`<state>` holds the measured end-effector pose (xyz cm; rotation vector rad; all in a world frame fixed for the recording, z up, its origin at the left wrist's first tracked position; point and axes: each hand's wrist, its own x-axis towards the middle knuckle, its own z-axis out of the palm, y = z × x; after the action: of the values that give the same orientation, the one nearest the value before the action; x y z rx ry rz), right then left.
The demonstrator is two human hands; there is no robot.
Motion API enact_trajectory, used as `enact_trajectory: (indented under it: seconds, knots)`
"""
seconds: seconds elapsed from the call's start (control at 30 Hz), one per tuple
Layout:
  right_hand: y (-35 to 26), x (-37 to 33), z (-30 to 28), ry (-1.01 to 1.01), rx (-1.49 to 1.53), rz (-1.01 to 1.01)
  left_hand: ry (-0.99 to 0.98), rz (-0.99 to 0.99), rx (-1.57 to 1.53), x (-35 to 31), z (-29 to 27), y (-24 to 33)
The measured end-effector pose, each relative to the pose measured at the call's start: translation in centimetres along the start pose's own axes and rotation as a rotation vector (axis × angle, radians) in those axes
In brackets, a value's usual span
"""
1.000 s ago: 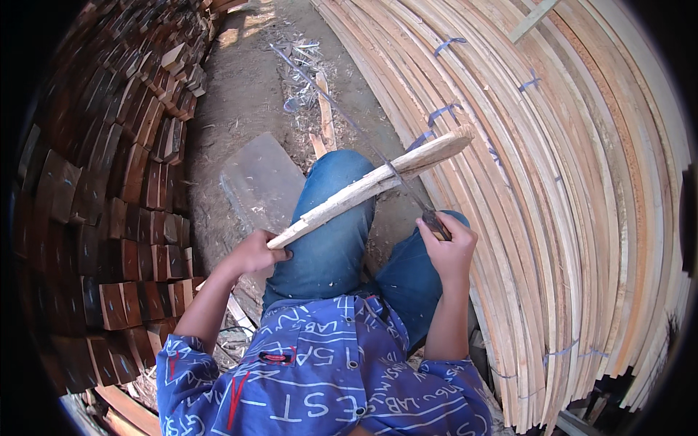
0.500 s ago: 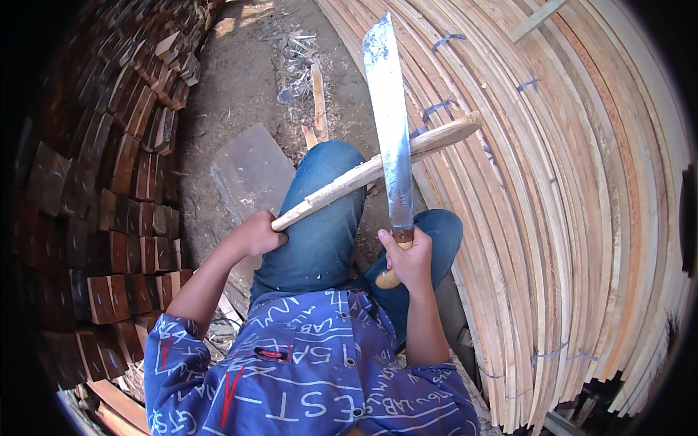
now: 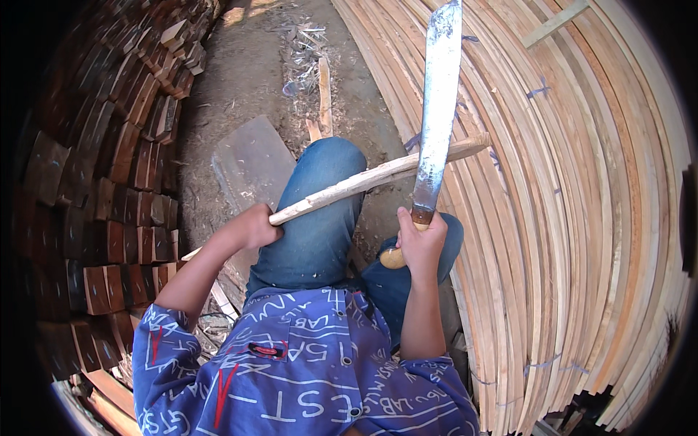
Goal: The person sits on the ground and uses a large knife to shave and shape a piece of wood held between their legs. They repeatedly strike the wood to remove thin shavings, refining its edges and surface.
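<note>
Evidently the step in hand is trimming or shaving a stick with a blade, judging by the hold and the splintered shavings (image 3: 302,65) littering the ground well ahead of the fingers. The left hand (image 3: 259,227) is curled firmly around the near end of a pale, rough, slender wooden stick (image 3: 349,188), which runs from those fingers over the blue-denim-covered left knee (image 3: 320,171) and up to the right, its darker far end well beyond them. The right hand (image 3: 422,243) is wrapped around the rounded, yellowish wooden handle (image 3: 393,259) of a long, broad, silvery steel machete (image 3: 440,94). From the right fingers the blade rises forward, crossing in front of the stick's farther half; whether the edge touches the wood cannot be told from here.

A cutting stroke from this pose would, I judge, call for angling the edge against the stick beyond the knee, with the left grip kept steady and its fingers clear of the blade's path. The raised knee seems a handy support, though a slip could carry the edge towards it.

To the right of the right fingers lie long, pale, tied wooden strips (image 3: 552,240); left of the left fingers, stacked reddish-brown timber blocks (image 3: 109,287).
</note>
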<state>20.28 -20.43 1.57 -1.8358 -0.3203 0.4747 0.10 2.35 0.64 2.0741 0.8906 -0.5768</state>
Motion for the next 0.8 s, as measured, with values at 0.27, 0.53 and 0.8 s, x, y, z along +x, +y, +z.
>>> enact_trajectory:
  seconds: [0.27,0.53,0.8]
  knots:
    - [0.1,-0.1,-2.2,-0.017,0.088,-0.052,0.04,-0.01,0.001,-0.2,0.1,-0.3]
    - [2.2,-0.7,-1.6,0.026,-0.111,-0.071,-0.073,-0.023,0.004,0.8,-0.7,0.2]
    - [1.5,-1.1,-1.3,-0.119,0.194,0.13,0.014,-0.031,0.025,0.8,0.0,-0.9]
